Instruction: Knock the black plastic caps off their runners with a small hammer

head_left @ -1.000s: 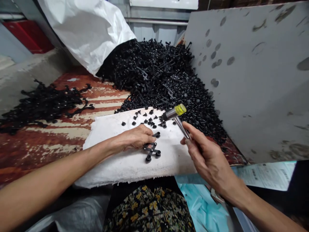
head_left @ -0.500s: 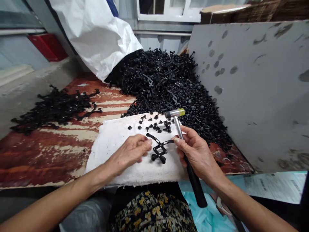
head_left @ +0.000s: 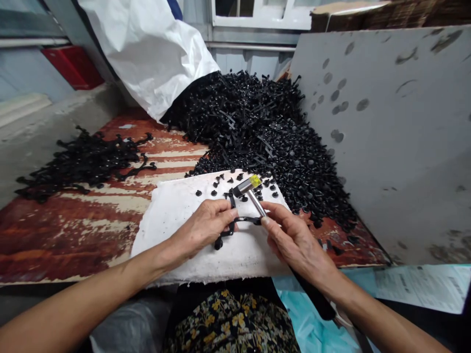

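Note:
My left hand (head_left: 206,223) is closed on a black jointed linkage piece (head_left: 231,226), thumb and fingers pinching its middle above the white cloth-covered pad (head_left: 165,206). One arm of the linkage reaches right to the fingertips of my right hand (head_left: 290,233). That hand is closed round the shaft of a small hammer (head_left: 247,185); the head has a yellow face and a dark face, and the black handle slants down under the wrist. Several small black round-headed pegs (head_left: 214,192) stand on the far part of the pad, some hidden behind the hammer head.
A large heap of black parts (head_left: 250,122) rises behind the pad, beside a white sack (head_left: 154,54). At left a smaller pile of black linkages (head_left: 84,164) lies on the worn red tabletop (head_left: 110,220). A spotted grey panel (head_left: 368,147) borders the right side.
My left hand has taken hold of the linkage, which has turned and partly disappeared behind the fingers. The hammer head has swung left and slightly down, tilting over the pad.

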`<action>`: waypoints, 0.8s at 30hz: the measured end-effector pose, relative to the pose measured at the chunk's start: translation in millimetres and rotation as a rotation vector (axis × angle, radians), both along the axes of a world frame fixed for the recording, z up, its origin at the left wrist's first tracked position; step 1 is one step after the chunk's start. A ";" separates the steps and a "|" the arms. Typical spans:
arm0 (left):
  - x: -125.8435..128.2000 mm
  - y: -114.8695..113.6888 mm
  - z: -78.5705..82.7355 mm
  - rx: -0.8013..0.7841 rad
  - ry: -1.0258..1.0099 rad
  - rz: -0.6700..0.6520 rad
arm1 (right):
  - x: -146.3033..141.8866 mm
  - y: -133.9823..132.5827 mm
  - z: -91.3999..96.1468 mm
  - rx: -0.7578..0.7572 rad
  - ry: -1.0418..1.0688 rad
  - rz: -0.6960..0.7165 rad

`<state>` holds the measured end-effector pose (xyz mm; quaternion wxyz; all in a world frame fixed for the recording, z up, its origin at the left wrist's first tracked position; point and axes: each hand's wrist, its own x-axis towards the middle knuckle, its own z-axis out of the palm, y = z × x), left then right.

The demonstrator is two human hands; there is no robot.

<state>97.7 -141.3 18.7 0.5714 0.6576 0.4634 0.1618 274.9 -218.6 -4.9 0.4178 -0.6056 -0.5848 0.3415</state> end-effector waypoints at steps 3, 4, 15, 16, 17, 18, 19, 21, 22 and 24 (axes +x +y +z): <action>-2.4 3.8 2.5 -0.088 0.021 0.035 | 12.1 6.7 -7.2 0.152 -0.290 -0.005; -2.4 4.7 3.4 -0.123 0.026 0.035 | 15.9 8.6 -10.1 0.181 -0.349 -0.002; 1.6 14.6 7.5 -0.250 0.042 -0.047 | 27.0 -26.2 -11.6 0.160 -0.412 -0.003; 1.5 14.8 5.4 -0.248 0.039 -0.082 | 27.7 -27.4 -12.6 0.142 -0.367 -0.047; 1.5 15.0 3.1 -0.239 0.037 -0.117 | 28.2 -27.8 -13.5 0.112 -0.315 -0.081; 1.6 15.4 0.8 -0.228 0.037 -0.145 | 28.6 -27.6 -14.4 0.079 -0.261 -0.103; 2.0 15.9 -1.3 -0.217 0.039 -0.166 | 28.9 -27.0 -15.1 0.048 -0.208 -0.114; 3.5 17.4 -4.1 -0.212 0.044 -0.188 | 29.4 -25.9 -15.9 0.003 -0.118 -0.115; 4.7 18.2 -4.7 -0.217 0.043 -0.190 | 29.7 -25.6 -16.2 -0.009 -0.083 -0.114; 7.1 19.8 -4.4 -0.243 0.040 -0.181 | 30.3 -25.8 -17.1 -0.039 -0.037 -0.112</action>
